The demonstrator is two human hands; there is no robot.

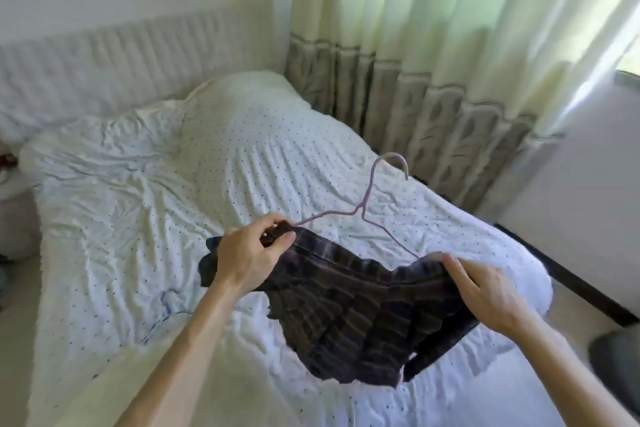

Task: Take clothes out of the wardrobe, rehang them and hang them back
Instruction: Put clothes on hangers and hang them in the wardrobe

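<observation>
Room: bedroom corner, daylight coming in through a pale green curtain [433, 28] with a grey patterned band along its lower part.
Bed: wide bed [104, 236] fills the view, under a rumpled white sheet [259, 156] printed with small dark dots; a padded white headboard [121, 59] stands behind it.
Left hand: left hand [249, 253] is up over the sheet, thumb and fingers curled and pinching one end of the skirt's waistband, right where the hanger's arm runs into the cloth.
Right hand: right hand [485, 291] grips the far end of the same waistband, fingers bent over the cloth edge and the back of the hand up to the camera.
Skirt: dark checked pleated skirt [363, 315] is stretched between the two hands and held above the bed, its pleats hanging down and fanning towards the camera.
Hanger: thin pink wire hanger [360, 213] rises out of the waistband, hook up and pointing towards the curtain; both arm ends go down into the cloth, one at each hand.
Count: two hands, both on the skirt; one skirt; one pink hanger.
On the sheet: one pale blue wire shape [169, 298] lies flat to the left of the left forearm, well apart from the skirt; whether it is a second hanger I cannot tell.
</observation>
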